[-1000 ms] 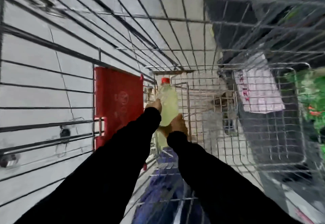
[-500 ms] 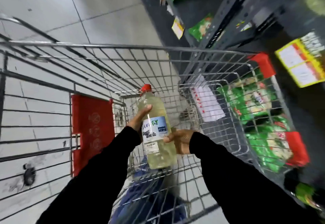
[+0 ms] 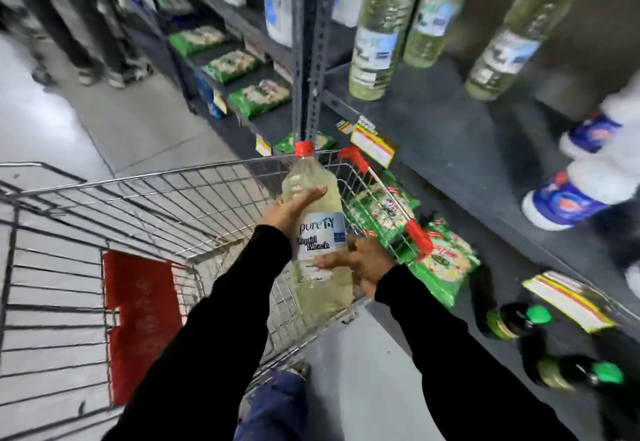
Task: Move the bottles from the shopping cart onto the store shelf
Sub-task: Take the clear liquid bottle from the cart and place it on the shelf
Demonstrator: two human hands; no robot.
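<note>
Fingers of the left hand wrap the bleach bottle near its shoulder, while the right hand presses its fingers against the lower label. It hangs above the shopping cart, clear of the shelf, where three similar bottles stand. What remains in the cart seems unclear.
</note>
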